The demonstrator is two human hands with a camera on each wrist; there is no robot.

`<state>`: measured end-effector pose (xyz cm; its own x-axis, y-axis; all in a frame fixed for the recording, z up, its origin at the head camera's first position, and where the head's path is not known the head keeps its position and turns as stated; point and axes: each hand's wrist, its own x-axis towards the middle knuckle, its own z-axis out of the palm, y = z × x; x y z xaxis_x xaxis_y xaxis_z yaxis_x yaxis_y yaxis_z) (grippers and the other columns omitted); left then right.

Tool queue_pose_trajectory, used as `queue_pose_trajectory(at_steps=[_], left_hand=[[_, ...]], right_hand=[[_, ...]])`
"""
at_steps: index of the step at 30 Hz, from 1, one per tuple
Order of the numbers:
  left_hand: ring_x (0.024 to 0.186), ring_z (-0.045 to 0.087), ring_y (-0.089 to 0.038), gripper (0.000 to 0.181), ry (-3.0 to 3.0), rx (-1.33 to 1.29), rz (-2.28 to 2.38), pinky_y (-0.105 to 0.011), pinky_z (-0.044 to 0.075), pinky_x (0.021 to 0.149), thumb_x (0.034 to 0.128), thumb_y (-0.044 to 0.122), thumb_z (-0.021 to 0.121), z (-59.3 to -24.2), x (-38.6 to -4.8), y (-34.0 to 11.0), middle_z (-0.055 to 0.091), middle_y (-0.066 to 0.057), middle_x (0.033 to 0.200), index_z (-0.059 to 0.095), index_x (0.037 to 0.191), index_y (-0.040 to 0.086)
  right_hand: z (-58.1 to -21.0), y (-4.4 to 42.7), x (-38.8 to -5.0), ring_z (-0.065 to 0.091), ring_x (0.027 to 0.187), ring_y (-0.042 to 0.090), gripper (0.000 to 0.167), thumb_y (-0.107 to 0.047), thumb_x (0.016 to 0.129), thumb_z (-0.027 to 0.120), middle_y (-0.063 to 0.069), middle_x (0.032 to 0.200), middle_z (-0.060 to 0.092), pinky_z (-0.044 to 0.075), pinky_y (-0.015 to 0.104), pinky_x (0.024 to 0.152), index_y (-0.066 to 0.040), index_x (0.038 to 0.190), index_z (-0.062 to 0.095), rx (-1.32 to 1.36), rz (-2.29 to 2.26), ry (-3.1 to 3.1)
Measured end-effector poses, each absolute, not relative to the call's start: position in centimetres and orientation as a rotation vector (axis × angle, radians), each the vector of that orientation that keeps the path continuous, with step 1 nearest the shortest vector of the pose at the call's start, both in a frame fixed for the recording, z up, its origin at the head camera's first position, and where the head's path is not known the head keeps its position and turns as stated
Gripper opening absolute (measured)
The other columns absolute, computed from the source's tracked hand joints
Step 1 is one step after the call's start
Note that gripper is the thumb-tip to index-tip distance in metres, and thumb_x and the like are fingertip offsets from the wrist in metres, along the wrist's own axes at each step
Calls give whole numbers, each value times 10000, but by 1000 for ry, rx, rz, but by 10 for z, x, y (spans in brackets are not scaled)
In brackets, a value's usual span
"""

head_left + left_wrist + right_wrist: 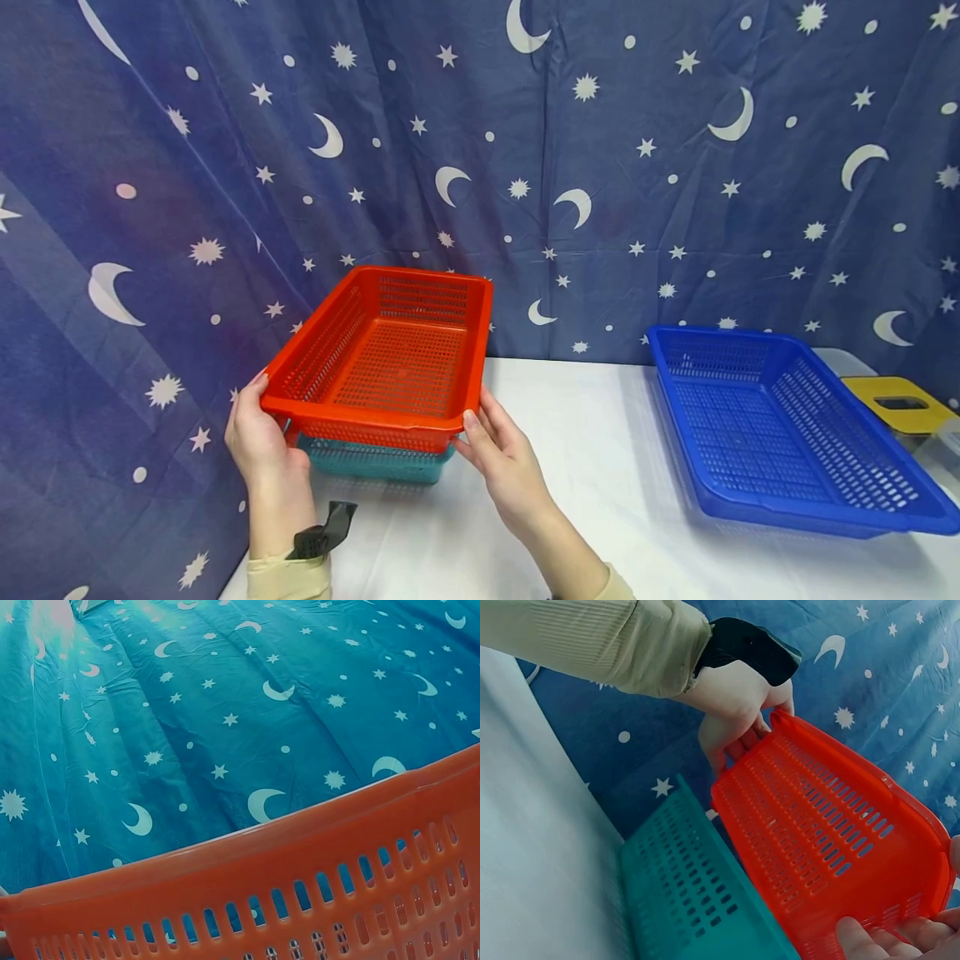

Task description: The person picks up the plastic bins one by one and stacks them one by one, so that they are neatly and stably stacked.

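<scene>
Both hands hold a red perforated plastic basket [397, 367] up by its two near corners. My left hand [262, 437] grips the left corner, while my right hand [506, 462] pinches the right one with the thumb at the rim and fingers below. Directly under it sits a teal basket [367, 462] on the table, mostly hidden in the head view. From the right wrist, the red basket [810, 817] appears raised and tilted above the teal basket [682, 877]. In the left wrist view the red basket's wall [247, 877] fills the lower part.
To the right stands a larger blue basket [757, 442] on the white table [570, 450]. Beside it are a container with a yellow lid [896, 400] and clear containers at the right edge. A blue moon-and-star curtain [525, 167] hangs behind and at the left.
</scene>
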<state>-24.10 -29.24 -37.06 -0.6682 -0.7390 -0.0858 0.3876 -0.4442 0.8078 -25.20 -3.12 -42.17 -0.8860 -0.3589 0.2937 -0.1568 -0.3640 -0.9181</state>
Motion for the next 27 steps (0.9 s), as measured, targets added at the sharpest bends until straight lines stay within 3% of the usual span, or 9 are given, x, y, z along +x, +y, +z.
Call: queue_pose_trajectory(at_steps=[27], left_hand=[[1181,557,-216,355,-1047,563,-2104,-368,388,917,1012,340,612,-370,-241,-290,645,-52,1297,704,1299,153]], right_hand=[[-424,-33,-251,393,1457,336,656,-293,1073,558,114,1642,327,460,418,1039,-110,1630,263,-696,-2397,1691]])
